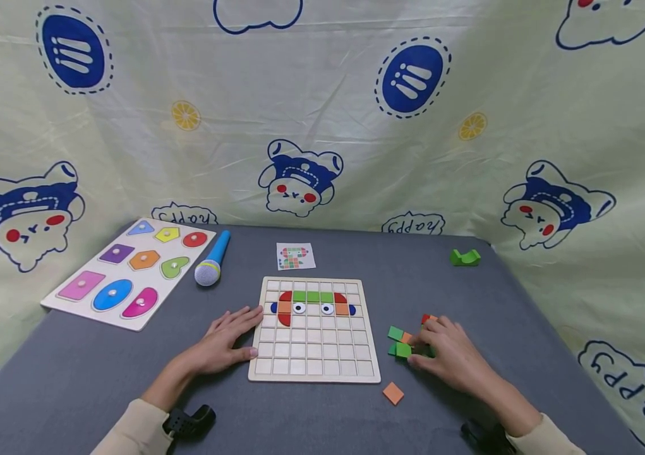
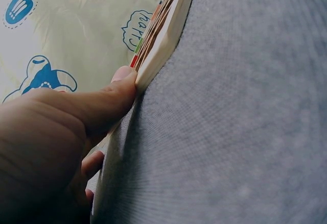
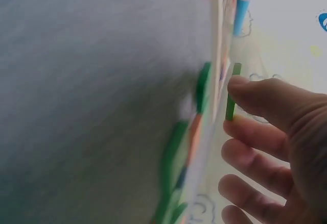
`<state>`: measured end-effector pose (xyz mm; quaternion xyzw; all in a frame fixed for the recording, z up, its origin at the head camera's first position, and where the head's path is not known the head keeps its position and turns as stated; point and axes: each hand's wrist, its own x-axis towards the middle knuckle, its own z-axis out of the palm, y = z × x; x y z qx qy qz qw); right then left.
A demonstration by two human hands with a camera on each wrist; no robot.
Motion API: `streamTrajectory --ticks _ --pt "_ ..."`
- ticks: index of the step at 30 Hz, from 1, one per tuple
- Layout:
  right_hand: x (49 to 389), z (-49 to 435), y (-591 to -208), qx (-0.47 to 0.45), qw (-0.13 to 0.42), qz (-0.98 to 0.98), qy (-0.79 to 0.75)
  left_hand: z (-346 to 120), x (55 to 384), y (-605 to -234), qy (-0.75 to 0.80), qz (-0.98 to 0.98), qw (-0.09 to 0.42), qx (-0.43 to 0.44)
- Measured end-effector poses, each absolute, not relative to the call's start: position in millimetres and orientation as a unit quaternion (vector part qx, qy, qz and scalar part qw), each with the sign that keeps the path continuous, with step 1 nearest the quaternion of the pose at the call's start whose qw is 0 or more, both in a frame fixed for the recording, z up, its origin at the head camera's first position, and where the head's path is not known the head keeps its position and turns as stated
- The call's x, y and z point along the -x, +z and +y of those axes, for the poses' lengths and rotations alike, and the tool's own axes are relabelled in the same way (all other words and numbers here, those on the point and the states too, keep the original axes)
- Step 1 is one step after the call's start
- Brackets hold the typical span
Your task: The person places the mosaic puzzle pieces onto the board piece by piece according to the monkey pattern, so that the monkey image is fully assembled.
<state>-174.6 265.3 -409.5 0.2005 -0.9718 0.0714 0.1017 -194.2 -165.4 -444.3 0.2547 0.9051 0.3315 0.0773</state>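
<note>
In the head view my right hand [image 1: 453,354] is over a small pile of coloured tiles on the right. The right wrist view shows its thumb and index finger pinching a thin green tile [image 3: 233,94] by its edges; the other fingers are loosely bent. A green tile [image 1: 395,333] and an orange tile [image 1: 407,338] lie beside the fingers. My left hand [image 1: 221,341] rests at the left edge of a wooden grid board [image 1: 313,349], thumb and fingertips touching its rim. Red, orange, green and blue pieces and two eye tiles [image 1: 327,308] fill cells in its upper rows.
A small picture card [image 1: 295,256] lies behind the board. On the left are a toy microphone [image 1: 212,259] and a shape puzzle board [image 1: 108,270]. One loose orange tile [image 1: 393,393] lies near the board's front right corner. A green curved piece [image 1: 465,258] stands at the back right.
</note>
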Motion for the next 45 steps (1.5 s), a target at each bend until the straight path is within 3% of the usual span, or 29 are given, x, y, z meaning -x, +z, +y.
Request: streamTrajectory --ticks 25,45 --pt "214.3 149.4 -396.8 -0.319 0.091 -0.939 0.095 -163.7 195.0 -441.8 0.328 0.905 0.072 -0.261" --pt "244.5 96.2 -405.1 -0.318 0.052 -0.946 0.047 -164.3 193.1 -443.2 0.33 0.902 0.064 -0.271"
